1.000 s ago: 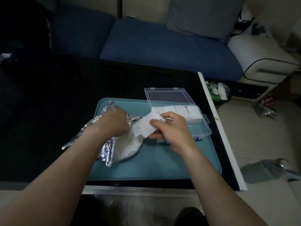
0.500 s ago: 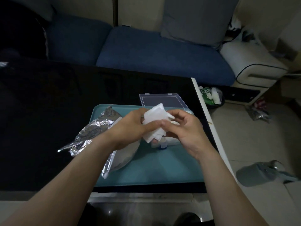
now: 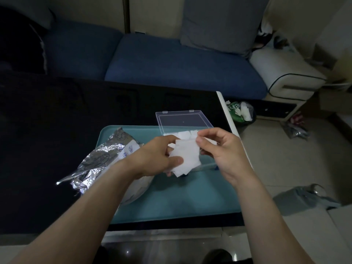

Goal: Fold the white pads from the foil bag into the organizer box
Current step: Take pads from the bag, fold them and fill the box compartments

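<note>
Holding a white pad up over the middle of the teal tray, we've got both hands on it right now. Our left hand pinches the pad's lower left part, thumb on the front and fingers curled behind it. Our right hand nips the top right corner between thumb and fingertips. The pad looks like more than one layer (a second edge peeks out at the bottom), but we can't tell how many.

The organizer box sits at the tray's far right corner, clear lid standing open, with a row of white pads already packed along its far compartments. Our hands cover most of its near side.

The foil bag lies crumpled across the tray's left edge, half on the tray and half on the black table, with its white contents showing under our left forearm. A blue sofa runs along beyond the table's far edge.
</note>
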A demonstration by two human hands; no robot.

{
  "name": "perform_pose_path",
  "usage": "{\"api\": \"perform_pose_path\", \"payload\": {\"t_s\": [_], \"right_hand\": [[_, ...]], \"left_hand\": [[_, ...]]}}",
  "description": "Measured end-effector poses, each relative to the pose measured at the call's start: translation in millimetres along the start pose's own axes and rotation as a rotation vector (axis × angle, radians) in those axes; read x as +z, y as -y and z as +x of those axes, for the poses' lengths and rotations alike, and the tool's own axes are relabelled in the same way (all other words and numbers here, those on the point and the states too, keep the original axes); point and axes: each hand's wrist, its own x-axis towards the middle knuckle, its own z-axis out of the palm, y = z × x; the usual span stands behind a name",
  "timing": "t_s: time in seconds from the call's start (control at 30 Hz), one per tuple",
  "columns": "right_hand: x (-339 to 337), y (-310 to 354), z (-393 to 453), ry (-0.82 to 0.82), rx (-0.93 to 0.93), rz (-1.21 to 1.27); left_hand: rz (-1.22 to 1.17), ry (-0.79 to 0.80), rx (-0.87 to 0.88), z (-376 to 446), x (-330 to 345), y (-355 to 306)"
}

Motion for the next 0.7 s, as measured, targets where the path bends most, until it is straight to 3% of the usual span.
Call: {"api": "perform_pose_path", "payload": {"t_s": [0.17, 0.27, 0.53, 0.7], "right_hand": [[-11.0, 4.4, 3.8, -0.19, -0.006, 0.232], [-18.9, 9.2, 3.5, -0.106, -0.027, 0.298], [-2.1, 3.4, -7.0, 0.229, -0.127, -0.114], [2.6, 2.2, -7.8, 0.13, -0.125, -0.137]], "left_hand": [[0.09, -0.023, -0.032, 1.9, -0.7, 3.3], [0.025, -0.086, -0.074, 4.1, 0.1, 6.9], [-0.221, -0.085, -0.045, 6.0, 5.3, 2.9], [-0.203, -0.139, -0.08, 6.7, 2.6, 7.0]]}}
